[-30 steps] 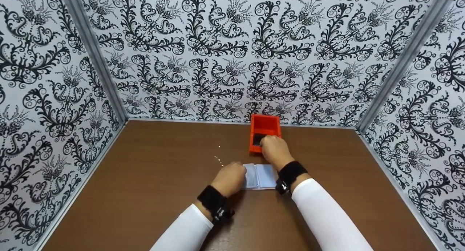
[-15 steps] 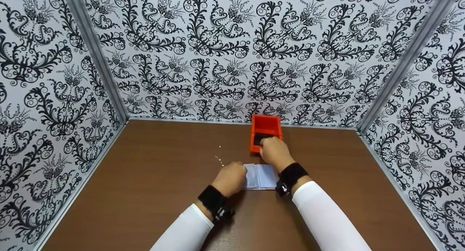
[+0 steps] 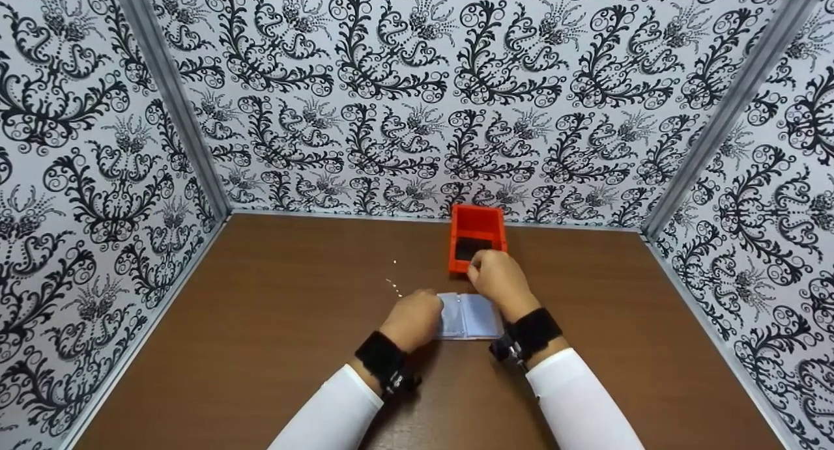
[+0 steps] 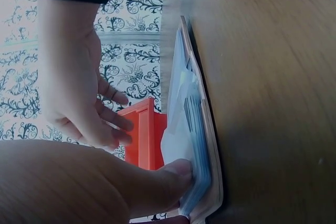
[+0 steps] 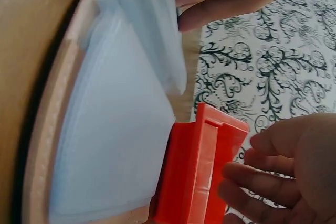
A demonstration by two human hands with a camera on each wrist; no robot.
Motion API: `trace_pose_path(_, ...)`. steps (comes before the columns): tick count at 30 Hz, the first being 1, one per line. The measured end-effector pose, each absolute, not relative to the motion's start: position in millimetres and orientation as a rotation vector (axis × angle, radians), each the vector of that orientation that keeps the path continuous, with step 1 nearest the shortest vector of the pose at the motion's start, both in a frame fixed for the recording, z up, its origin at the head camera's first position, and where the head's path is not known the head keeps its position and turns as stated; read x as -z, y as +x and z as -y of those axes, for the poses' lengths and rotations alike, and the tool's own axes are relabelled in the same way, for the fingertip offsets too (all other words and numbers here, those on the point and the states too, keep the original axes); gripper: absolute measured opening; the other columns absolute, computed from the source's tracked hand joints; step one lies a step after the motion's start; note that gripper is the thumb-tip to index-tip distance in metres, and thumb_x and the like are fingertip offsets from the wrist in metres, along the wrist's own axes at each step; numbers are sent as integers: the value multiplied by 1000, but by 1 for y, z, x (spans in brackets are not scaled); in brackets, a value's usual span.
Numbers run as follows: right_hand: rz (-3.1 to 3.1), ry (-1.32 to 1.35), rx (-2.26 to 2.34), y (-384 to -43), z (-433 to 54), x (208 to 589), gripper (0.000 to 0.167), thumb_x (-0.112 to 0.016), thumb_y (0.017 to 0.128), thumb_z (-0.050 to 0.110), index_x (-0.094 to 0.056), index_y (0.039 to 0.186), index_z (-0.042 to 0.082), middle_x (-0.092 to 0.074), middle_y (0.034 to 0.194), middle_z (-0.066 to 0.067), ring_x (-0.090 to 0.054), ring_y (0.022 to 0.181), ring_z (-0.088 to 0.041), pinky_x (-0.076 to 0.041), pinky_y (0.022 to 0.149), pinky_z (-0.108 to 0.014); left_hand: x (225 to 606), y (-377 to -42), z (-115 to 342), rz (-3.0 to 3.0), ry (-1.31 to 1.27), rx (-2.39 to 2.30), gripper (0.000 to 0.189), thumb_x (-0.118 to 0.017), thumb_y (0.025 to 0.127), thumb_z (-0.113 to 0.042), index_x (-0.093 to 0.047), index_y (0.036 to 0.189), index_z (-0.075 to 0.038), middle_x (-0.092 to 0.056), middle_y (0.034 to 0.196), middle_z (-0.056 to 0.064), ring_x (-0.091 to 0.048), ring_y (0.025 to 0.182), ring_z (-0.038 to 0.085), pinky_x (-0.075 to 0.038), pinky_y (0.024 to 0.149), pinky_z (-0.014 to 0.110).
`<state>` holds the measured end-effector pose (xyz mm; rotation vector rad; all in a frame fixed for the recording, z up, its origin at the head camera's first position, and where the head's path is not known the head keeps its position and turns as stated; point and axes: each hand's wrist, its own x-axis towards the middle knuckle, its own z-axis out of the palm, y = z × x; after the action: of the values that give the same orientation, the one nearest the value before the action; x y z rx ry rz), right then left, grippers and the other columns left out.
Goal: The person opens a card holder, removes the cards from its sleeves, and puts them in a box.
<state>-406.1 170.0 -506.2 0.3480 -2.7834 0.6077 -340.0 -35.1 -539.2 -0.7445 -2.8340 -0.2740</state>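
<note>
A card holder with clear plastic sleeves lies open on the table. My left hand is at its left side, and in the left wrist view the thumb presses on the sleeves with a fingertip below, pinching them. Just behind the holder stands a red bin with flat black things inside. My right hand hovers over the bin's front right corner. In the right wrist view its fingers are relaxed and apart, and no thing shows between them.
Several tiny pale bits are scattered on the brown table left of the holder. Patterned walls with grey corner posts enclose the table at the back and both sides.
My right hand has drawn back slightly from inside the bin toward me, uncovering more of the black things. The left hand stays at the card holder.
</note>
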Motion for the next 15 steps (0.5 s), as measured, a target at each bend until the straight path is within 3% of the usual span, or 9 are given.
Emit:
trace_pose_path(5,2892,334,-614,-395,-177,505,18,-78,99,19,-79,83,11,-78,84,-8,-72,76,-31,-61,75,-50,540,-340,34,2842,-747,286,7,-77,92,-5,-82,88,-7,-77,96,9,-78,86,30,-67,77,45)
trace_pose_path(10,2967,385,-689,-386,-184,506,37,-80,101,19,-67,66,15,-59,66,4,-54,61,-16,-43,58,-32,539,-339,34,2825,-763,321,9,-76,91,-1,-81,87,-6,-77,93,10,-78,84,30,-67,77,45)
trace_pose_path(15,3029,411,-731,-381,-189,510,46,-79,101,20,-60,60,19,-47,58,9,-47,55,-12,-34,53,-27,537,-338,35,2814,-764,333,8,-76,89,0,-80,84,-5,-76,91,9,-77,81,30,-66,76,45)
